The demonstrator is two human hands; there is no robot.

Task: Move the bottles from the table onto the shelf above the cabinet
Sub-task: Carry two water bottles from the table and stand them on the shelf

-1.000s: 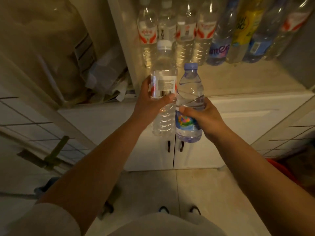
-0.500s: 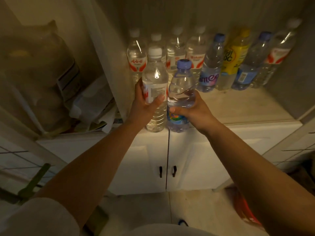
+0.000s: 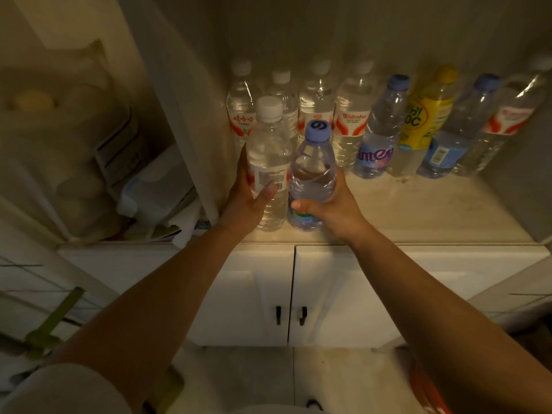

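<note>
My left hand (image 3: 249, 201) grips a clear white-capped bottle (image 3: 268, 150) with a red-and-white label. My right hand (image 3: 331, 204) grips a shorter clear bottle (image 3: 312, 171) with a pale blue cap and a colourful label. Both bottles stand upright side by side near the front left of the shelf (image 3: 418, 210), their bases at its surface. Behind them, a row of several bottles (image 3: 352, 124) lines the back wall, among them a yellow one (image 3: 424, 121) and blue-capped ones (image 3: 379, 135).
White cabinet doors (image 3: 343, 294) with two dark handles sit below the shelf. A white partition (image 3: 185, 115) borders the shelf on the left, with bags and papers (image 3: 143, 189) beyond it. The shelf's right front part lies bare. Tiled floor lies below.
Both hands have carried the two bottles forward and down from in front of the cabinet onto the front of the shelf. The view has tilted upward.
</note>
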